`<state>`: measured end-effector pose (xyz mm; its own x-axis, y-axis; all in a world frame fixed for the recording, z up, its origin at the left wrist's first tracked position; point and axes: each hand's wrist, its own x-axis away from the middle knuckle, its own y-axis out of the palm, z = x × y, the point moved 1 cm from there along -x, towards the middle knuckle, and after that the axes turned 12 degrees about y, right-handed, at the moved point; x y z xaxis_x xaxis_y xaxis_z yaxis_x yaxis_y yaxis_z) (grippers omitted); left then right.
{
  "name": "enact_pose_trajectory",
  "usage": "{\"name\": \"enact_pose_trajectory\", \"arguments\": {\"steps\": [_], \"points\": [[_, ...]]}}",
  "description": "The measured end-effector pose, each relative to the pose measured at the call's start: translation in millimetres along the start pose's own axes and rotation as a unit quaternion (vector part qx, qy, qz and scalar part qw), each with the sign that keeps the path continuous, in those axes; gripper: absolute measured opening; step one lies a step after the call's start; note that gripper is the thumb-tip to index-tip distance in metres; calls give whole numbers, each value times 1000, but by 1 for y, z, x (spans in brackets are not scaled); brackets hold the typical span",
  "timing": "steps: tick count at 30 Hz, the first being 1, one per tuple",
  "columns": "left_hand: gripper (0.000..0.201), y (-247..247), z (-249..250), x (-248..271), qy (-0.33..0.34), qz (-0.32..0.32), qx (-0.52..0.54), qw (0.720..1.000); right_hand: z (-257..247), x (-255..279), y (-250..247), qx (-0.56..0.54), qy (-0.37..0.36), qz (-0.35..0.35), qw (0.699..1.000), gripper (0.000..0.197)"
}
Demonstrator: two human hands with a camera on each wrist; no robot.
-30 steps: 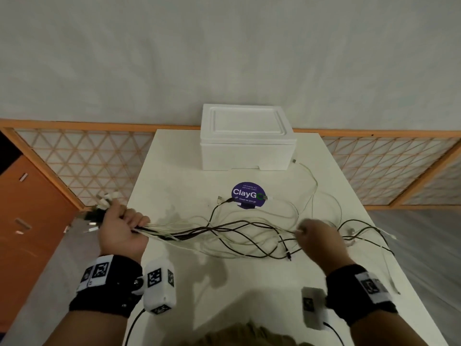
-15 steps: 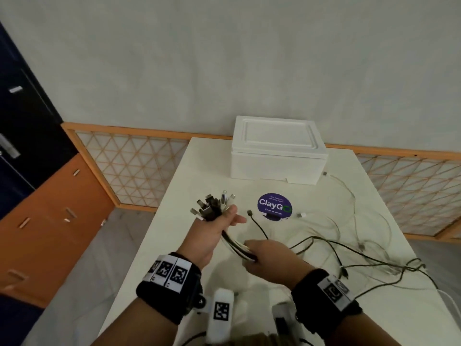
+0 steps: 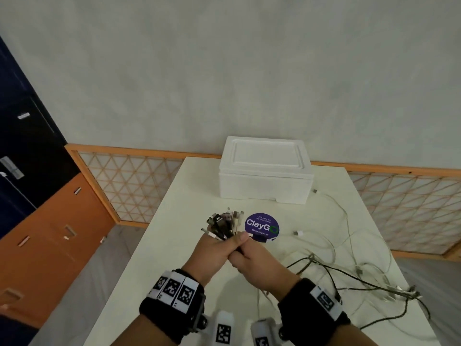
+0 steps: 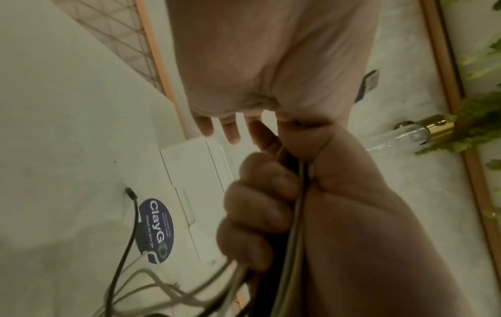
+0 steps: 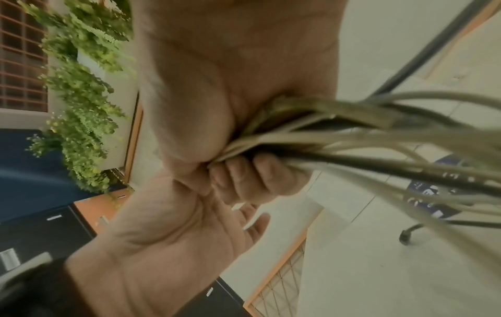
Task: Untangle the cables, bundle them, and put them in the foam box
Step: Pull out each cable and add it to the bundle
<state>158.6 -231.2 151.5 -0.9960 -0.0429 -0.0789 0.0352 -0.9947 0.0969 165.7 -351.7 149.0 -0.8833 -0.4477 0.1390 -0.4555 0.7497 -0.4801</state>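
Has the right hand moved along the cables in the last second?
Yes. The right hand has slid left along the cables, from right of the purple sticker to against the left hand.

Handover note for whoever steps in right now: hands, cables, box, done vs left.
Left hand: grips the cables just below their plugs, which fan out above the fist.
Right hand: closed round the same cables directly beside the left hand.
The cables' loose lengths trail right across the table, still looped over one another.
Foam box: at the table's far edge, lid on.
Done: plug ends gathered into one fist.
Left: straighten the trailing lengths, coil and bundle them, lift the lid, put the bundle in.
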Motion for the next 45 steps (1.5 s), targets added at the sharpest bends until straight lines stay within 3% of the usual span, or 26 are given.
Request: {"name": "enact_pose_trajectory", "arguments": {"steps": [2, 4, 5, 6, 9, 11, 14, 17, 20, 23, 27, 31, 34, 41, 45], "points": [[65, -7, -1, -2, 19, -42, 84, 995, 9, 5, 0, 98, -15, -2, 995, 12], [91, -15, 0, -4, -11, -70, 213, 975, 19, 9, 2, 221, 13, 29, 975, 22], [93, -16, 1, -4, -26, -72, 245, 967, 24, 10, 3, 278, 22, 48, 959, 29], [88, -15, 2, -2, -40, -65, 241, 968, 27, 12, 5, 322, 29, 66, 944, 34], [35, -4, -3, 6, -41, 4, 140, 989, 29, 17, 8, 364, 16, 90, 927, 36], [19, 5, -8, 9, -33, 20, 99, 994, 28, 18, 5, 322, 9, 92, 942, 34], [27, 15, -10, 10, -10, 23, 70, 997, 26, 19, 2, 204, -17, 75, 976, 42], [35, 21, -11, 11, 12, 3, 44, 999, 23, 19, 2, 148, -19, 68, 986, 42], [18, 20, -10, 12, 26, 10, 20, 999, 25, 16, 3, 160, 28, 70, 984, 37], [14, 19, -13, 15, 28, 6, 36, 999, 23, 16, 3, 187, 22, 82, 979, 31], [11, 18, -22, 16, 89, 21, -93, 992, 18, 14, 2, 204, -15, 89, 975, 23], [8, 14, -23, 17, 143, 49, -222, 963, 21, 9, 3, 175, 3, 118, 977, 24], [11, 13, -28, 15, 152, 51, -260, 952, 23, 7, 3, 202, 12, 135, 970, 25], [36, 20, -19, 11, 28, 46, -36, 998, 25, 1, 4, 211, 22, 144, 966, 38], [27, 16, -17, 7, 10, 25, -4, 1000, 24, -8, 2, 157, 48, 128, 978, 21]]}}
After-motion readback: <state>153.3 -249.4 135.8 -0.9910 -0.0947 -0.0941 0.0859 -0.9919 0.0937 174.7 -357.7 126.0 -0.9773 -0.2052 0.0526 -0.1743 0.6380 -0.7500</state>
